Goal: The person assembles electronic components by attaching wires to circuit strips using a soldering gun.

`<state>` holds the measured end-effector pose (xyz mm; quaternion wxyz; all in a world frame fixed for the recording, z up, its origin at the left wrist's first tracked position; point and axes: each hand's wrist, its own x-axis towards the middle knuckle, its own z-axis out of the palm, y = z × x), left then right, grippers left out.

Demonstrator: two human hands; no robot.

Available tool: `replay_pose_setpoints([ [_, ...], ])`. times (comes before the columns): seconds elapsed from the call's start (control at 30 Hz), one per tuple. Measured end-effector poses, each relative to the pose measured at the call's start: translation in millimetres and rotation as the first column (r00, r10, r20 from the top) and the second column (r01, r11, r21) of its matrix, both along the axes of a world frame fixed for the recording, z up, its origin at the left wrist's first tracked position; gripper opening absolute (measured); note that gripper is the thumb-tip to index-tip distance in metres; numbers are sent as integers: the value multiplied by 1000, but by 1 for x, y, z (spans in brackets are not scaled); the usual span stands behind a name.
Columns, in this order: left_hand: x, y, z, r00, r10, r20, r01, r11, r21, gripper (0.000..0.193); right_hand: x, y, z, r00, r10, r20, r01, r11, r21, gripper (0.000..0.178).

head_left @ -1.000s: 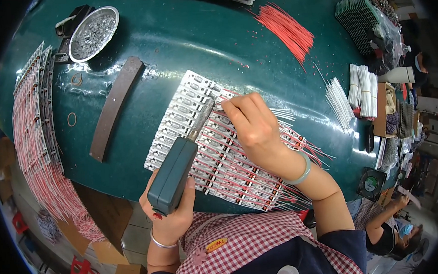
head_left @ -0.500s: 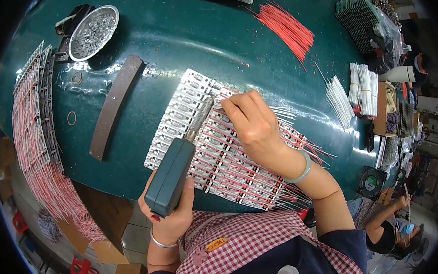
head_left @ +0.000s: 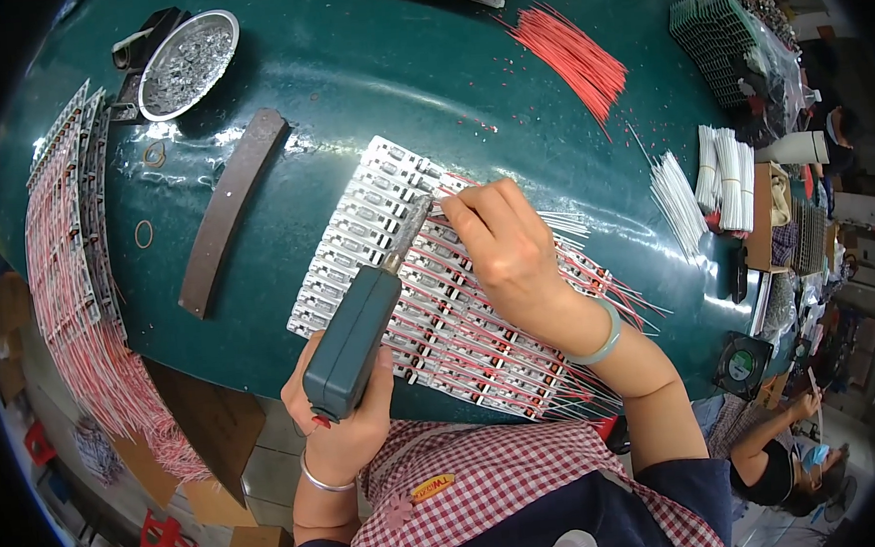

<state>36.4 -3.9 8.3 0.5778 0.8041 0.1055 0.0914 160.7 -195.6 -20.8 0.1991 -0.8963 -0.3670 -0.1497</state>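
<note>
Head view — left grip [head_left: 350, 439] wraps a green tool [head_left: 352, 339].

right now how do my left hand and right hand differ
Your left hand wraps around the dark green tool; your right hand reaches over the white panels, back of the hand up. Your left wrist wears a thin silver bangle, your right wrist a thicker pale green bangle. Both hands are bare.

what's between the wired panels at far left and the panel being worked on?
Head view: a curved brown bar and rubber bands, left of the worked panel.
</note>
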Motion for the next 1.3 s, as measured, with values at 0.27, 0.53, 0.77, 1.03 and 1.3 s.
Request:
replay_pose_setpoints([
  [0.27,-18,1,-8,994,106,28,-107,994,31,23,0,0,-1,1000,-3,17,3,1000,-3,34],
  [0.53,-21,6,-6,994,88,65,-89,996,19,23,-9,2,5,1000,22,21,-23,999,39,37],
  [0.77,-16,6,-1,999,34,25,-34,999,-36,19,-10,3,2,999,37,8,-37,999,25,37],
  [1.03,-11,4,0,999,1,33,-1,1000,8,17,-10,5,1,1000,25,9,-25,1000,-3,36],
  [1.3,-24,7,-5,999,46,-7,-45,999,12,22,-10,6,3,999,20,25,-20,1000,-17,35],
])
